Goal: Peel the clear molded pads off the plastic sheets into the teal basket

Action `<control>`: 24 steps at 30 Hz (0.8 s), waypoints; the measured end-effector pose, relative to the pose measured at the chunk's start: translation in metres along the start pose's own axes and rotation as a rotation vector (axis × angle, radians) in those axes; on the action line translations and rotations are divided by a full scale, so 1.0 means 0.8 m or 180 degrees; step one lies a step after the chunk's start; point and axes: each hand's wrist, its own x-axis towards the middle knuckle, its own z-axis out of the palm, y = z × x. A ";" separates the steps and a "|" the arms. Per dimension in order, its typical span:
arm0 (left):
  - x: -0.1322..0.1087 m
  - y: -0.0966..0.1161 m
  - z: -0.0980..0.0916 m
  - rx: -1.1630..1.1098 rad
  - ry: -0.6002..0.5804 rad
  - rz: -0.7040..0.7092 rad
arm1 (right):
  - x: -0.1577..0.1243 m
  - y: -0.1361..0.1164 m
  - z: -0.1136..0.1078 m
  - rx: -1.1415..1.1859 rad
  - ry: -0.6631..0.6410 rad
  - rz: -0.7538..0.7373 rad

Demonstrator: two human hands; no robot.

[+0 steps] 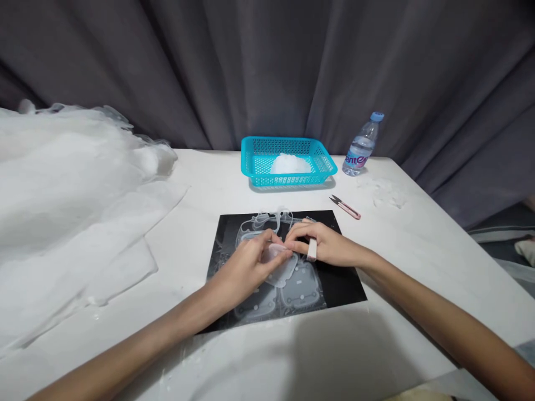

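On a black mat (343, 284) lies a translucent plastic sheet of moulded parts (292, 287) joined by thin runners. My left hand (246, 266) is over it with the fingers pinched on a small clear piece of that plastic. My right hand (324, 244) meets it from the right, its fingertips pressed against the same piece. A strip of white tape wraps one finger of the right hand.
A turquoise basket (321, 161) with a heap of clear pieces stands behind the mat. Pink thread snips (346, 207) lie to its right, then a water bottle (361, 146). White tulle fabric (62, 189) covers the table's left side. Small plastic scraps (387, 192) lie near the bottle.
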 end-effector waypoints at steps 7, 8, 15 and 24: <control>-0.008 0.010 0.000 0.0247 0.0036 0.0054 | -0.003 -0.003 -0.009 0.0091 0.0109 0.0068; -0.009 0.011 0.001 0.0319 0.0031 0.0116 | -0.003 -0.003 -0.008 0.0119 0.0106 0.0065; -0.017 0.018 0.001 0.0615 0.0007 0.0413 | -0.001 -0.004 -0.019 0.0328 -0.0147 -0.0028; -0.030 0.022 0.004 0.0571 0.0092 0.1107 | 0.023 0.008 -0.019 -0.0552 -0.0030 0.0510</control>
